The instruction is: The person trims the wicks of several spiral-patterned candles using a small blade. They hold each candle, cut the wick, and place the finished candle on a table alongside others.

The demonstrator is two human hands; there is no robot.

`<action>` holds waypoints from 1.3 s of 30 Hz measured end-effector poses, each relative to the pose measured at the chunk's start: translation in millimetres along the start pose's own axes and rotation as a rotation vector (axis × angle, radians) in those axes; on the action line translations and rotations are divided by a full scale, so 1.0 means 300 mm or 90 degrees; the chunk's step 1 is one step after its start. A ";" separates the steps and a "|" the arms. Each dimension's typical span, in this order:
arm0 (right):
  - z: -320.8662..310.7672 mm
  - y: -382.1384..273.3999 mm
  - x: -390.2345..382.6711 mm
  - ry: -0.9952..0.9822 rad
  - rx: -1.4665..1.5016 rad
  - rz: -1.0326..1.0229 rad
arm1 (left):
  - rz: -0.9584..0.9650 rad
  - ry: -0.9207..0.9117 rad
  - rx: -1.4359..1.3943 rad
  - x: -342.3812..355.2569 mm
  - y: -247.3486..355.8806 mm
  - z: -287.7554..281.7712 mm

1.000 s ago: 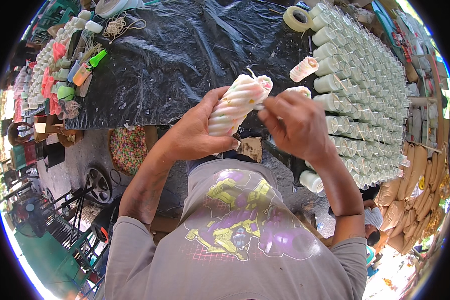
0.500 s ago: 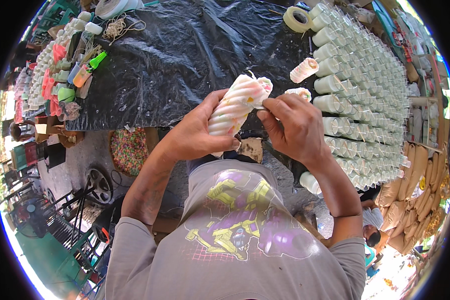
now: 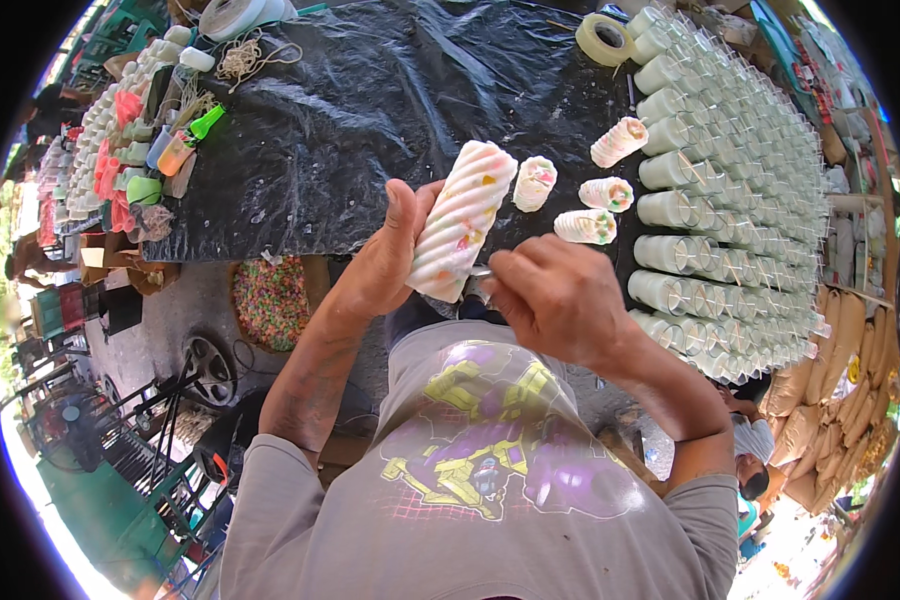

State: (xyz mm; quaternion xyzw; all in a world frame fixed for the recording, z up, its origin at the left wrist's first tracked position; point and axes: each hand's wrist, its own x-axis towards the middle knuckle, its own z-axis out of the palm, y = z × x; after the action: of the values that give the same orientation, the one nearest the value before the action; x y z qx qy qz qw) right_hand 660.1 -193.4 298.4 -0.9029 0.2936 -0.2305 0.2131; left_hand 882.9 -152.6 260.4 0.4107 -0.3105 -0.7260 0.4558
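Observation:
My left hand holds a white twisted candle with pink, yellow and green flecks, its thumb raised beside it and its fingers mostly hidden behind. The candle leans with its upper end to the right. Close to its lower end, my right hand is closed around a small metal blade; only a short shiny piece shows, and I cannot tell whether it touches the wax. Beyond my hands, several shorter twisted candles lie on the black plastic sheet, one near the held candle and another near my right hand.
Rows of pale candles in glasses crowd the right side. A tape roll lies at the back. Bottles, string and white pieces fill the left end. Below the table edge stands a box of coloured bits. A person is at the lower right.
The candle has been turned in my left hand, whose thumb now points up. My right hand with the blade has moved from the candle's upper end down to its lower end.

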 end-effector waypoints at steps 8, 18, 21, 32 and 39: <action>0.037 -0.032 -0.014 -0.005 -0.005 0.008 | 0.017 0.080 -0.066 0.031 -0.045 -0.012; 0.033 0.015 0.016 0.018 -0.028 0.062 | 0.064 0.130 -0.106 0.045 -0.072 -0.021; 0.049 0.002 0.019 0.023 -0.077 0.034 | 0.075 0.149 -0.119 0.060 -0.080 -0.020; 0.051 -0.013 0.004 -0.041 -0.036 -0.018 | 0.075 0.181 -0.095 0.050 -0.083 -0.025; 0.017 0.009 0.028 -0.021 -0.046 0.087 | 0.136 0.215 -0.047 0.042 -0.086 -0.015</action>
State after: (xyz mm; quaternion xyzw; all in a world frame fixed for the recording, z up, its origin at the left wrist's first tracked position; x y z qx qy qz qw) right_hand 667.9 -199.5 295.3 -0.8916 0.3591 -0.1897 0.2004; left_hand 873.4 -154.5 233.1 0.4744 -0.2445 -0.6050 0.5909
